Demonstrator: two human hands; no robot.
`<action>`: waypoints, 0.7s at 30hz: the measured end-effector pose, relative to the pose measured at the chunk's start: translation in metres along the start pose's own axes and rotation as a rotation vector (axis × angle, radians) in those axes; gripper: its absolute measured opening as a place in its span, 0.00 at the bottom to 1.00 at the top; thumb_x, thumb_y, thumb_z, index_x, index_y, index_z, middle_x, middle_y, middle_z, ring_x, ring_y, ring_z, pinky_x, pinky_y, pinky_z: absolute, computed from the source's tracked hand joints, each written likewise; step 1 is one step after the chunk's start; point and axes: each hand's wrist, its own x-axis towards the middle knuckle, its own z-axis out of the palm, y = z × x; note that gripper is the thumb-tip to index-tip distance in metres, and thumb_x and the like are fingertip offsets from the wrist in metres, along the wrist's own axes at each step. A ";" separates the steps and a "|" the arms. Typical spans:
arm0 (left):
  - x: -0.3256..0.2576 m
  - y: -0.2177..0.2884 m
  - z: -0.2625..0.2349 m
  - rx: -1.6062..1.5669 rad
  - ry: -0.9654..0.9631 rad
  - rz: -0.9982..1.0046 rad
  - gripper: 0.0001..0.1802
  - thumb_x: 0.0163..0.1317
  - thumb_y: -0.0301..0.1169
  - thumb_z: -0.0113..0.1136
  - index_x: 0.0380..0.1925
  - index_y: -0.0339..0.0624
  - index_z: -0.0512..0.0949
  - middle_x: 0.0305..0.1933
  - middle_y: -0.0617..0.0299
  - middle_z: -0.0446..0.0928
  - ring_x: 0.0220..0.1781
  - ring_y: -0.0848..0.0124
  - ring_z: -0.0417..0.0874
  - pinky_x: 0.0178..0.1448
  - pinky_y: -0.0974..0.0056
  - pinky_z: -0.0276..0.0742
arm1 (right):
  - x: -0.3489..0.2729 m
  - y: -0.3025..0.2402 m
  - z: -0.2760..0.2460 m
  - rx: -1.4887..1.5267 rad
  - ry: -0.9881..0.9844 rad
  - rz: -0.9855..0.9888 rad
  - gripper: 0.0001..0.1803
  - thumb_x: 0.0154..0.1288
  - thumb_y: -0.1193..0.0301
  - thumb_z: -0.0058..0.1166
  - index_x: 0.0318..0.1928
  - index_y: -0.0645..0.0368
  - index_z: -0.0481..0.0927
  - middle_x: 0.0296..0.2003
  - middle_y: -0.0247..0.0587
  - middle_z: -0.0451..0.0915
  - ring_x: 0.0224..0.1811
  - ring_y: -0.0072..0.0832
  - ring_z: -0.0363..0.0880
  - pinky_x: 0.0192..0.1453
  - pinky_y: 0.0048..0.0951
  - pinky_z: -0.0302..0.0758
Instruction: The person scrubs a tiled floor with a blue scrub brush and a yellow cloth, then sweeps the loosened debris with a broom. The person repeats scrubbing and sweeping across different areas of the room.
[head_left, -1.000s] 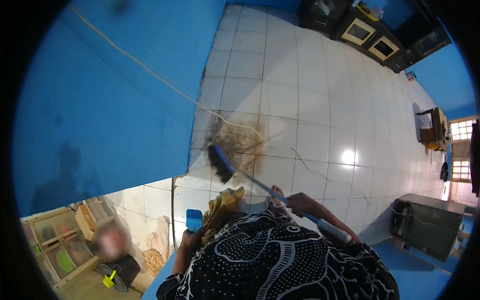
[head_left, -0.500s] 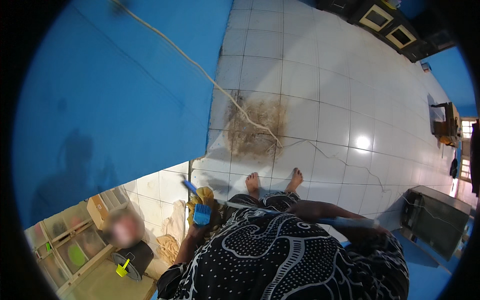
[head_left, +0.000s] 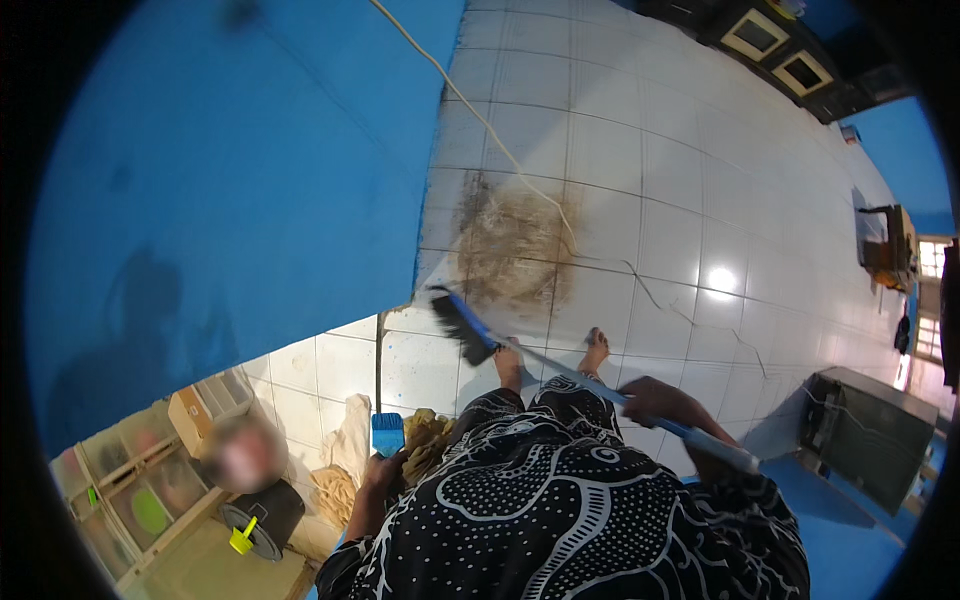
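My right hand is closed around the handle of a broom. The broom's blue head with dark bristles is raised in front of my legs, near the wall corner. My left hand, at my left side, grips a small blue slotted plastic piece, whose exact kind I cannot make out. A crumpled mustard-brown cloth bunches against that hand; its fingers are partly hidden. Ahead of my bare feet, a brown dirty patch marks the white tiles.
A pale cord crosses above the patch, continuing as a thin wire along the floor. A blue wall stands left. Lower left are a black bucket, cloths and a shelf unit. A dark glass-fronted cabinet stands right.
The broom head has swung from beside my left hand forward and right, over the floor. My left hand has shifted slightly left and down with the blue piece. The cord appears farther right.
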 end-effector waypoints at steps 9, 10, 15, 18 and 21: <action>0.012 0.086 0.023 0.127 -0.085 0.147 0.12 0.55 0.36 0.62 0.32 0.38 0.76 0.21 0.65 0.72 0.18 0.74 0.71 0.22 0.69 0.67 | -0.113 -0.003 0.088 0.136 0.532 0.023 0.17 0.52 0.71 0.51 0.42 0.68 0.72 0.31 0.61 0.77 0.38 0.54 0.77 0.42 0.43 0.73; 0.011 0.095 0.029 0.082 -0.118 0.190 0.13 0.55 0.35 0.63 0.34 0.38 0.76 0.23 0.65 0.74 0.22 0.74 0.73 0.26 0.69 0.69 | -0.114 0.003 0.098 0.058 0.551 -0.074 0.17 0.53 0.71 0.50 0.43 0.67 0.72 0.32 0.60 0.78 0.36 0.49 0.79 0.41 0.41 0.74; 0.004 0.126 0.048 -0.097 -0.332 0.357 0.16 0.56 0.35 0.63 0.39 0.35 0.76 0.36 0.62 0.77 0.36 0.72 0.77 0.41 0.67 0.73 | -0.087 0.013 0.102 0.361 0.286 -0.098 0.20 0.54 0.69 0.51 0.48 0.65 0.75 0.27 0.49 0.80 0.27 0.32 0.79 0.35 0.34 0.75; -0.006 0.147 0.060 0.081 -0.347 0.464 0.16 0.58 0.35 0.61 0.41 0.36 0.75 0.38 0.63 0.77 0.40 0.73 0.77 0.45 0.68 0.72 | -0.058 0.033 0.109 0.387 0.271 -0.118 0.22 0.53 0.69 0.53 0.51 0.62 0.76 0.29 0.47 0.81 0.29 0.30 0.79 0.36 0.32 0.75; -0.017 0.151 0.068 0.119 -0.422 0.539 0.17 0.60 0.33 0.58 0.46 0.36 0.73 0.42 0.61 0.77 0.43 0.71 0.77 0.48 0.66 0.72 | -0.056 0.057 0.120 0.449 0.233 0.011 0.23 0.53 0.69 0.52 0.52 0.61 0.75 0.26 0.43 0.80 0.27 0.27 0.78 0.32 0.30 0.75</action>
